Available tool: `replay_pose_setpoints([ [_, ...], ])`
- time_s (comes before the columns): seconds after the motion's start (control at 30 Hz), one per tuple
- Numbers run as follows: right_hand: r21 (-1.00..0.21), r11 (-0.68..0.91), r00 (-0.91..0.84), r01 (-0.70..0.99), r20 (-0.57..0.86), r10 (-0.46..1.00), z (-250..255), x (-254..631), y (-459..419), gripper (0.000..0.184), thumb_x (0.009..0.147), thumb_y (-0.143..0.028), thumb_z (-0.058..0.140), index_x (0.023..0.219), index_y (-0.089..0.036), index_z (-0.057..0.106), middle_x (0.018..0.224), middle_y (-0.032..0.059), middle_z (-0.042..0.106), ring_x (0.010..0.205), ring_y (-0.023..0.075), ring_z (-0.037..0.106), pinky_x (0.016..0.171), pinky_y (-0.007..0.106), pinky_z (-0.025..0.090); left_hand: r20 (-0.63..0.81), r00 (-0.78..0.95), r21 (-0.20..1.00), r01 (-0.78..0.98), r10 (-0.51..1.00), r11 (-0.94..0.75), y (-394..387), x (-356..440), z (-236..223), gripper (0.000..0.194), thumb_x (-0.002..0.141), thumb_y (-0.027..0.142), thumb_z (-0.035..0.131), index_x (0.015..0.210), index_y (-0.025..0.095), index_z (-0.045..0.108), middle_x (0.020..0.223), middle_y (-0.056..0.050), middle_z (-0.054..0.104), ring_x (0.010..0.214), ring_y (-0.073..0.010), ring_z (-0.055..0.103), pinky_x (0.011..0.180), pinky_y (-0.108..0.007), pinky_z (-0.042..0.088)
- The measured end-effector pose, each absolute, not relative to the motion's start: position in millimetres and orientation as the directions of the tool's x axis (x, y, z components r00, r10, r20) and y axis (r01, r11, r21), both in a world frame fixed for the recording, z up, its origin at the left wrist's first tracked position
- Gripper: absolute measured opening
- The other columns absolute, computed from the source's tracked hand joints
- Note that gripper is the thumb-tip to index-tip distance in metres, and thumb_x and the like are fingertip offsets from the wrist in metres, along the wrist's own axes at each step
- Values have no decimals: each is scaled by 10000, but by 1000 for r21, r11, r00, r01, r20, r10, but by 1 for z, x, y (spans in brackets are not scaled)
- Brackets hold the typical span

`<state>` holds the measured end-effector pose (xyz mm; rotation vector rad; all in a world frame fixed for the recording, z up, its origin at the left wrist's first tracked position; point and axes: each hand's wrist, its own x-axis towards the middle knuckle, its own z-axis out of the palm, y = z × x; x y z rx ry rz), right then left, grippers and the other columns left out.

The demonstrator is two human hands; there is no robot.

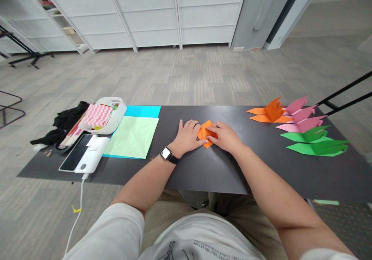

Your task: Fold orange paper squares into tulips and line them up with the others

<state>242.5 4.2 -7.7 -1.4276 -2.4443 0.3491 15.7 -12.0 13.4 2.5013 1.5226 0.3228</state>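
Observation:
A small folded orange paper lies on the black table in front of me. My left hand rests flat on the table with its fingers pressing the paper's left edge; a watch sits on that wrist. My right hand covers the paper's right side, its fingers pinched together on a fold. Both hands touch the paper, which is partly hidden beneath them.
Finished folded paper figures stand at the right: orange, pink, green. At the left lie light green and blue sheets, a white tray with patterned paper, a phone, a white power bank and a black cloth.

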Motion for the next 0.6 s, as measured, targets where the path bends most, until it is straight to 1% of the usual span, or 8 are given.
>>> replay_pose_setpoints([
  [0.17, -347, 486, -470, 802, 135, 872, -9, 243, 5, 367, 968, -355, 714, 1320, -265, 766, 1167, 96, 675, 1085, 273, 654, 1014, 426, 519, 98, 455, 276, 842, 885, -463, -11, 14, 15, 626, 945, 661, 698, 1419, 260, 620, 1553, -126, 581, 1468, -370, 485, 1308, -750, 155],
  [0.37, -352, 489, -475, 798, 131, 870, -9, 244, 5, 379, 977, -362, 704, 1335, -246, 751, 1194, 103, 678, 1110, 279, 655, 1019, 424, 520, 97, 461, 261, 844, 882, -469, -10, 11, 15, 562, 981, 625, 662, 1427, 283, 657, 1565, -115, 578, 1482, -364, 475, 1315, -743, 137],
  [0.5, -350, 488, -474, 799, 132, 870, -9, 244, 5, 393, 979, -371, 699, 1351, -253, 741, 1186, 101, 677, 1094, 280, 656, 1006, 431, 526, 87, 472, 260, 839, 877, -477, -10, 10, 15, 574, 985, 597, 665, 1493, 331, 628, 1580, -108, 558, 1496, -361, 459, 1314, -733, 159],
  [0.6, -354, 496, -482, 793, 135, 866, -7, 243, 5, 386, 984, -369, 691, 1348, -254, 746, 1188, 101, 676, 1091, 279, 657, 1010, 432, 526, 86, 474, 250, 841, 876, -480, -10, 10, 14, 581, 983, 616, 658, 1491, 333, 642, 1590, -113, 544, 1510, -373, 440, 1306, -737, 178],
])
